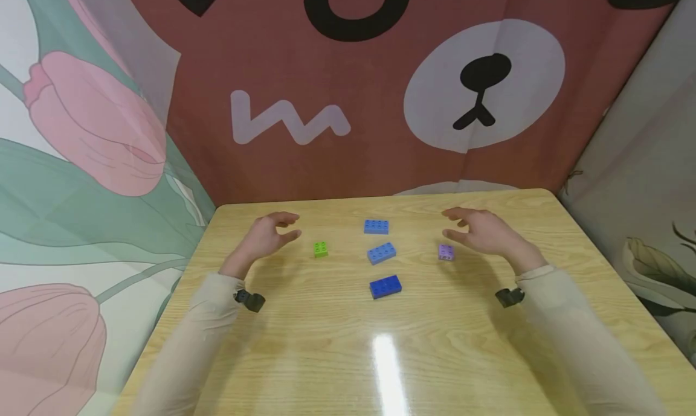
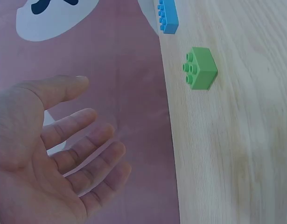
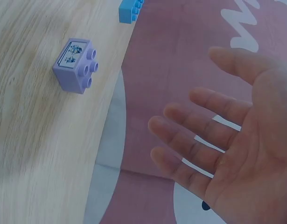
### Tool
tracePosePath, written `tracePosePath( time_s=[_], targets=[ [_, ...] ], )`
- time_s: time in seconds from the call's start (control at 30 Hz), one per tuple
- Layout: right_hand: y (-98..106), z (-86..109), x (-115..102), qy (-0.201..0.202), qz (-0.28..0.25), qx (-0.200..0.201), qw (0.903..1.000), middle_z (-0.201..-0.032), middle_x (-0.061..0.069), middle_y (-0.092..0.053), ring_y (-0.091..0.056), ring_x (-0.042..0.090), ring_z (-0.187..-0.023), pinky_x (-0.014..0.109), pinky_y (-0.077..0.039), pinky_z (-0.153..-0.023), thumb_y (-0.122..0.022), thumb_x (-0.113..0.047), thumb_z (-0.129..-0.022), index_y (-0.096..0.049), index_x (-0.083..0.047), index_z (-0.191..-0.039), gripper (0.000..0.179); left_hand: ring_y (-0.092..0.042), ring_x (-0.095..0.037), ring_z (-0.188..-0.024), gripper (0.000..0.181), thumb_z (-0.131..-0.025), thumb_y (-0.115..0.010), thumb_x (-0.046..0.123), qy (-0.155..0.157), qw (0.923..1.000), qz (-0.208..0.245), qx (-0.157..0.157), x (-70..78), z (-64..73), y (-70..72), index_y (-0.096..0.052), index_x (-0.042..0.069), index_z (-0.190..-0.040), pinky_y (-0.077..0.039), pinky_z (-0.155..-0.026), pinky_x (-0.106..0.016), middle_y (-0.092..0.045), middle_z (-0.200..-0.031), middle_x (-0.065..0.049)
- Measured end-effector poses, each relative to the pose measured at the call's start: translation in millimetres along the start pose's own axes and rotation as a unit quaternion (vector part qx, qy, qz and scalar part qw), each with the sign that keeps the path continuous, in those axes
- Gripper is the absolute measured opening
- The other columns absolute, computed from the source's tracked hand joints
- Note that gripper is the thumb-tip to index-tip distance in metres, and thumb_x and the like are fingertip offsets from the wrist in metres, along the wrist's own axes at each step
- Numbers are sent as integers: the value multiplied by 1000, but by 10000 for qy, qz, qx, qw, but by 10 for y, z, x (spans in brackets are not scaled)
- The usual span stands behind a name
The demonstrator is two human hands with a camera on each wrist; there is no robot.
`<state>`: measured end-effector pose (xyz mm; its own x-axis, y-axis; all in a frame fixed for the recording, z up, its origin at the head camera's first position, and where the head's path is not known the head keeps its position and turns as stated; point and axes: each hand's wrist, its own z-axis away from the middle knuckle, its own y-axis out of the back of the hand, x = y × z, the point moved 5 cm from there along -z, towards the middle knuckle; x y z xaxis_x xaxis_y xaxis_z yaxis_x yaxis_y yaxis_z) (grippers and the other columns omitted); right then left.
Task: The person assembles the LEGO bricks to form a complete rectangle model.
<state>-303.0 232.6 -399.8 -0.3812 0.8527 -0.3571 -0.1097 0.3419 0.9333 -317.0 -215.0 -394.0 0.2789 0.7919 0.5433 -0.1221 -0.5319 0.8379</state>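
My left hand (image 1: 266, 233) hovers over the table's left side, fingers relaxed and parted from the thumb, holding nothing. Nearest to it is a small green toy brick (image 1: 321, 249), which shows four-sided with studs in the left wrist view. Over the right side hangs my right hand (image 1: 478, 230), also loose and bare. A purple brick (image 1: 446, 252) with a printed picture on one side sits just below its thumb in the head view. Between the hands, a column of blue bricks lies on the wood: a light one (image 1: 376, 226), a tilted one (image 1: 382, 253) and a dark one (image 1: 385, 287).
The wooden table (image 1: 304, 349) reaches back to a reddish-brown curtain (image 1: 326, 168) with a cartoon face. A flowered curtain (image 1: 98, 223) hangs on the left, and another patterned cloth (image 1: 641, 162) on the right. Dark straps with small cameras (image 1: 250, 300) sit on both wrists.
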Motion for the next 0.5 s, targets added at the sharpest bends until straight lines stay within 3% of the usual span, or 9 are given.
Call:
tracePosePath(
  time_s=[0.5],
  targets=[
    [-68, 4, -105, 192, -283, -49, 9994, -138, 20, -60, -65, 37, -114, 55, -52, -94, -61, -38, -99, -53, -6, -142, 54, -61, -35, -122, 43, -95, -68, 28, -94, 9997, 237, 61, 58, -2, -70, -63, 11, -134, -50, -100, -53, -63, -137, -12]
  ],
)
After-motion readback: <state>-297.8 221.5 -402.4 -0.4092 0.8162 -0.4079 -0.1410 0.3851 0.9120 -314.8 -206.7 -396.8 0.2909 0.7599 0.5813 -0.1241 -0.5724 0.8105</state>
